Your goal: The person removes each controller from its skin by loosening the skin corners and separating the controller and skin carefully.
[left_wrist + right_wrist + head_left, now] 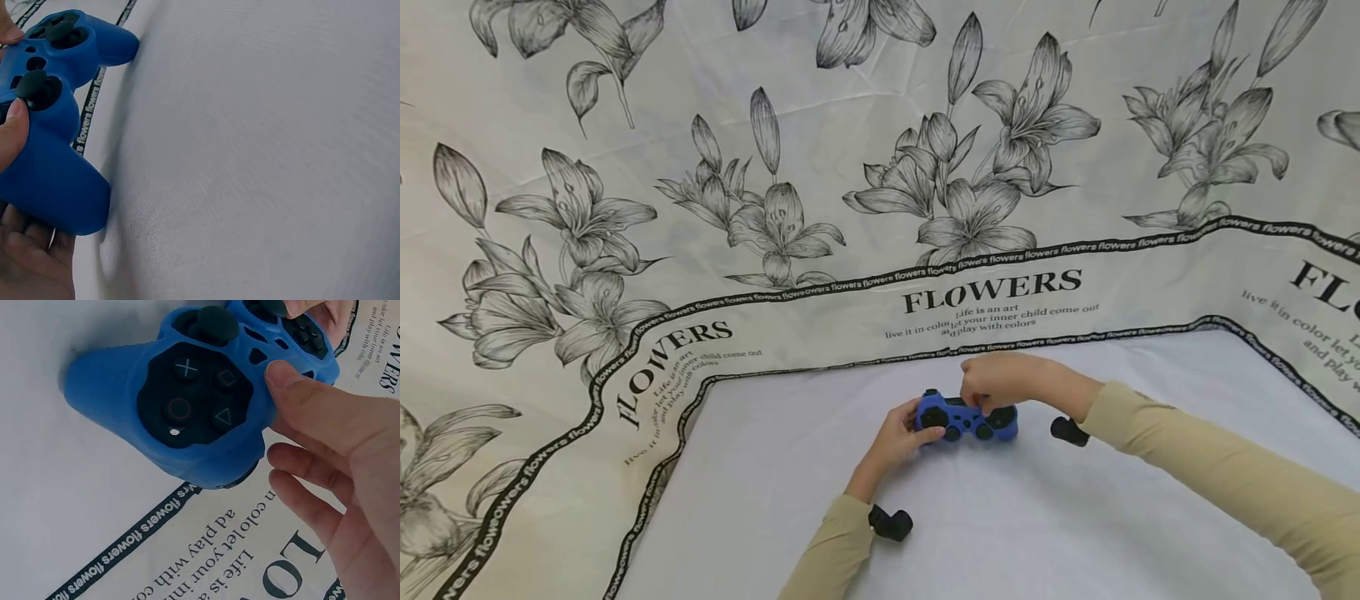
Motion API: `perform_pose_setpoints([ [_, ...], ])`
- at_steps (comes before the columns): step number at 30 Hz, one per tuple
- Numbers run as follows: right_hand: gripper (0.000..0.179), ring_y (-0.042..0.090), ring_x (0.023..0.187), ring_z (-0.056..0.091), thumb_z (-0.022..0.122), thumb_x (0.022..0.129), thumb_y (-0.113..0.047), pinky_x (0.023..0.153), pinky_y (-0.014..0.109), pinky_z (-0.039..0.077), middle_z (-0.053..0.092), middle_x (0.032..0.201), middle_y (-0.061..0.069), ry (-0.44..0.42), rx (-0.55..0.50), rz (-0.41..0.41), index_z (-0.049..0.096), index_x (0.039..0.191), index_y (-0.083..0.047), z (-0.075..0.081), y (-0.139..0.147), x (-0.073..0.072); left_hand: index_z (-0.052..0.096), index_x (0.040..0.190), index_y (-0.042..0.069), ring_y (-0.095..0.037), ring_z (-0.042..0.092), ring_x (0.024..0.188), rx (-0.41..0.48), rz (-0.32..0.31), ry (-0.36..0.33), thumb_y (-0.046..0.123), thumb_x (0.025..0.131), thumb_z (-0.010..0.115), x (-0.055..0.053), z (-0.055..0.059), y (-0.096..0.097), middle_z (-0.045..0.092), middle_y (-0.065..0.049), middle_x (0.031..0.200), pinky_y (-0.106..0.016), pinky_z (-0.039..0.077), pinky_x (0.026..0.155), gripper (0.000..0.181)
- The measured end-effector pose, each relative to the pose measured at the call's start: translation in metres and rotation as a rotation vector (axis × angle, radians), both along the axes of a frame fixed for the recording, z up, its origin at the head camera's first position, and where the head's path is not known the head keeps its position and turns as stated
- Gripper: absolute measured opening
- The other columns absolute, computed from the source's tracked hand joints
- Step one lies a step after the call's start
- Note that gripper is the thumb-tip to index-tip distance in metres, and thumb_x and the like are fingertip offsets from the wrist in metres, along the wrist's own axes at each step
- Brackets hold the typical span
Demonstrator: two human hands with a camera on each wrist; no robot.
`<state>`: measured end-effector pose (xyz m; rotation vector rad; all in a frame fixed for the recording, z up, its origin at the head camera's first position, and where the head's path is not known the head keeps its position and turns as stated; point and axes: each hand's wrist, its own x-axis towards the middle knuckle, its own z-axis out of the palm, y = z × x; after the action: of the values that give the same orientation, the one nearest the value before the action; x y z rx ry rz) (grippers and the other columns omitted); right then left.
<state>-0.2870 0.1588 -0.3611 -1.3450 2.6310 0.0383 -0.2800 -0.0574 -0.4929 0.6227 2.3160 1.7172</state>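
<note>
Gripping the controller's (pixel 967 417) near end, the left hand (pixel 897 440) might slip if the right hand (pixel 1006 380) tugs its pinched edge.

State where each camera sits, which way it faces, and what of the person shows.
Head: worn on the head, facing forward and down at the blue controller; left hand, right hand, sleeves show.
Left wrist: worn there, facing the controller's left grip and white cloth; part of each hand shows.
Right wrist: worn there, facing the controller's symbol buttons; right hand large, part of the left beyond.
Both wrist views share the controller and both hands.
</note>
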Motion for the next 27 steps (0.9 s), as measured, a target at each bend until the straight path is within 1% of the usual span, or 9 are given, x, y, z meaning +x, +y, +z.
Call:
perform_pose_setpoints([
  [2,0.004,0.003,0.069,0.048,0.075,0.081,-0.016,0.064,0.017,0.046,0.057,0.081,-0.006,0.011,0.011,0.033,0.073,0.084,-0.015,0.000,-0.002,0.000,0.048,0.138,0.000,-0.024,0.060,0.118,-0.008,0.000,0.005,0.014,0.087,0.071,-0.001,-0.003,-0.001,0.061,-0.014,0.130,-0.036,0.047,0.102,0.057],
  [4,0.002,0.003,0.070,0.049,0.073,0.083,-0.015,0.065,0.018,0.047,0.058,0.080,-0.006,-0.019,-0.006,0.051,0.073,0.083,-0.014,0.000,-0.002,-0.001,0.048,0.137,0.000,-0.024,0.060,0.118,-0.014,-0.003,0.018,0.014,0.087,0.071,-0.001,-0.003,-0.002,0.061,-0.014,0.130,-0.035,0.047,0.103,0.056],
  [7,0.006,0.002,0.073,0.051,0.070,0.086,-0.014,0.071,0.019,0.049,0.059,0.079,-0.009,-0.099,-0.041,0.044,0.070,0.081,-0.014,-0.002,0.000,-0.006,0.048,0.137,-0.002,-0.026,0.059,0.118,-0.029,-0.007,0.049,0.014,0.088,0.071,0.000,-0.003,-0.002,0.061,-0.016,0.129,-0.037,0.046,0.103,0.056],
  [10,0.009,0.001,0.075,0.051,0.069,0.087,-0.012,0.073,0.021,0.049,0.060,0.078,-0.011,-0.163,-0.080,0.050,0.067,0.080,-0.016,-0.004,0.004,-0.011,0.047,0.136,-0.006,-0.029,0.059,0.118,-0.036,-0.006,0.056,0.012,0.087,0.071,-0.001,-0.001,-0.001,0.061,-0.019,0.128,-0.041,0.046,0.103,0.057],
  [13,0.010,-0.001,0.073,0.050,0.068,0.088,-0.012,0.072,0.021,0.048,0.060,0.078,-0.012,-0.217,-0.115,0.059,0.065,0.080,-0.017,-0.006,0.007,-0.013,0.046,0.136,-0.007,-0.031,0.058,0.119,-0.039,0.006,0.043,0.010,0.086,0.071,0.000,0.000,0.000,0.060,-0.020,0.129,-0.044,0.045,0.104,0.058],
  [18,0.010,-0.001,0.067,0.049,0.065,0.090,-0.010,0.065,0.019,0.047,0.062,0.077,-0.007,-0.291,-0.194,0.043,0.064,0.082,-0.015,-0.007,0.011,-0.015,0.045,0.139,-0.002,-0.027,0.058,0.119,-0.060,0.037,0.038,0.014,0.087,0.071,0.002,0.006,0.001,0.060,-0.016,0.131,-0.041,0.045,0.104,0.060],
  [21,0.009,-0.001,0.069,0.050,0.063,0.091,-0.011,0.067,0.020,0.048,0.061,0.078,-0.008,-0.310,-0.213,0.041,0.062,0.083,-0.015,-0.010,0.012,-0.014,0.045,0.139,-0.001,-0.025,0.058,0.120,-0.062,0.025,0.033,0.015,0.087,0.071,0.004,0.007,0.000,0.059,-0.015,0.132,-0.039,0.044,0.105,0.060],
  [23,0.008,-0.002,0.072,0.051,0.063,0.091,-0.012,0.070,0.020,0.048,0.061,0.080,-0.010,-0.303,-0.207,0.049,0.062,0.085,-0.016,-0.010,0.014,-0.014,0.045,0.139,-0.002,-0.027,0.058,0.121,-0.061,0.002,0.034,0.014,0.088,0.070,0.002,0.006,0.001,0.059,-0.016,0.132,-0.039,0.044,0.105,0.059],
  [27,0.007,-0.002,0.073,0.051,0.064,0.091,-0.014,0.072,0.020,0.049,0.061,0.080,-0.011,-0.278,-0.204,0.060,0.062,0.085,-0.018,-0.011,0.014,-0.015,0.043,0.139,-0.004,-0.029,0.057,0.121,-0.066,-0.015,0.029,0.013,0.088,0.070,0.000,0.005,-0.001,0.058,-0.019,0.132,-0.040,0.044,0.105,0.061],
])
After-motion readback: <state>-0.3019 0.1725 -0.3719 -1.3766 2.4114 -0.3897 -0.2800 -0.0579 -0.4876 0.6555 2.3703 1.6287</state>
